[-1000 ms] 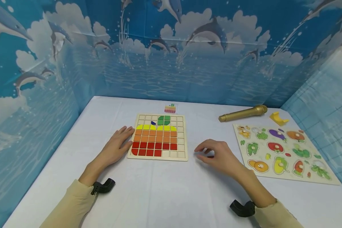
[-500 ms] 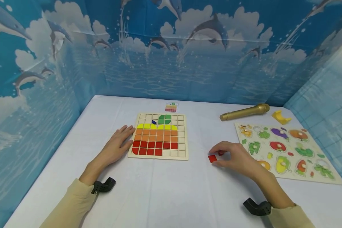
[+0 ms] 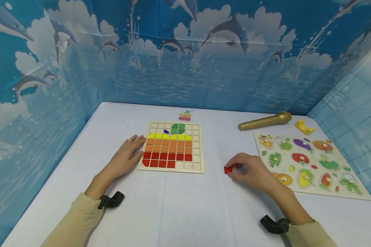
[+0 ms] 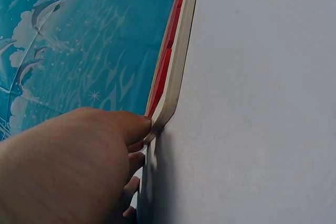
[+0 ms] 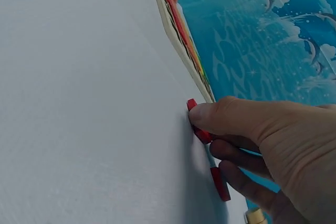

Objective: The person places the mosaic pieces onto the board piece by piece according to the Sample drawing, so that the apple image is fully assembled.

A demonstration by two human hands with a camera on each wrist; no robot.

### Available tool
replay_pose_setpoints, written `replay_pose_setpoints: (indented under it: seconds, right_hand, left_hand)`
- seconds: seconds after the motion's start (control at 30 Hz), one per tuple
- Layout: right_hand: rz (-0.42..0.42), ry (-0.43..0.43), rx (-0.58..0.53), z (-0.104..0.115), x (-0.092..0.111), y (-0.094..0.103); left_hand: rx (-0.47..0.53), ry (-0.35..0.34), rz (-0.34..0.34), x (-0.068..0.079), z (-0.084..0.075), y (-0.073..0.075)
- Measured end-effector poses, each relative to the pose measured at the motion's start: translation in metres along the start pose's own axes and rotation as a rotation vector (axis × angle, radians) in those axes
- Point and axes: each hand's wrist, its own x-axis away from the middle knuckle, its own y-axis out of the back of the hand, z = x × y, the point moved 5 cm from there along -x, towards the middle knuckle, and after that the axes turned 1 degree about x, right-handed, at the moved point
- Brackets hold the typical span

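In the head view, a square wooden grid board lies on the table, with rows of red, orange and yellow tiles plus green and blue pieces. My left hand rests along its left edge, fingers extended; in the left wrist view the thumb touches the board's corner. Right of the board, my right hand pinches a red square tile between thumb and fingers. A second red piece shows below the fingers in the right wrist view, partly hidden by them in the head view.
A small pattern card lies behind the board. A vegetable puzzle board is to the right, with a gold microphone and a yellow curved piece behind it. Dolphin-printed cloth walls the table's back and sides.
My right hand has shifted right, away from the grid board, and a red tile now shows in its pinch. Over the last half second the tile turned slightly. The left hand stays put.
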Motion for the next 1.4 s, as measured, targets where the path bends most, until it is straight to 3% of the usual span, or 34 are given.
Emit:
replay_pose_setpoints:
  seconds: [0.2,0.53,1.07,1.4]
  right_hand:
    - [-0.027,-0.001,-0.014,0.004,-0.002,-0.003]
    - [0.032,-0.018,-0.044,0.026,-0.025,-0.016]
    - [0.044,0.008,-0.043,0.084,-0.080,-0.057]
    - [0.032,0.052,-0.089,0.097,-0.092,-0.080]
  left_hand:
    - [0.000,0.003,0.006,0.000,0.000,-0.001]
    - [0.004,0.003,0.000,0.003,0.002,0.002]
    - [0.009,-0.009,-0.007,0.001,0.000,0.000]
    - [0.011,-0.011,-0.016,0.001,0.000,0.000]
